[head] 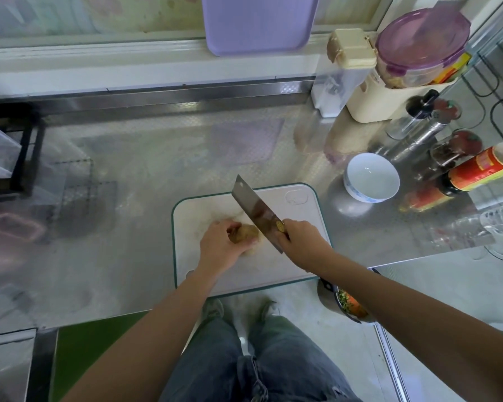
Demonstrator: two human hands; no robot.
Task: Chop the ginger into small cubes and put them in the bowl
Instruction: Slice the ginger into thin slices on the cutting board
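One view, head camera, looking down on your two hands. Your left hand [218, 248] curls its fingers over the knobbly tan-brown piece of ginger [246, 233] and pins it near the middle of the white plastic cutting board with a teal rim [298, 207]. Your right hand [299, 239] has a closed grip round the handle of the broad steel cleaver [254, 207]. The blade runs away from you and to the left, apparently raised clear of the board. The ginger lies just left of the blade's heel, between the two hands. Its long axis seems to run left to right, across the blade, though the fingers hide much of it. The small white ceramic bowl [357, 192] stands on the stainless-steel bench [157, 158] beyond the board's far right corner, nearer the right hand, and holds nothing. Count: one ginger piece, with perhaps a pale scrap beside it; one cleaver; one board; one bowl; no cubes. Judged stage: first cuts not yet made.
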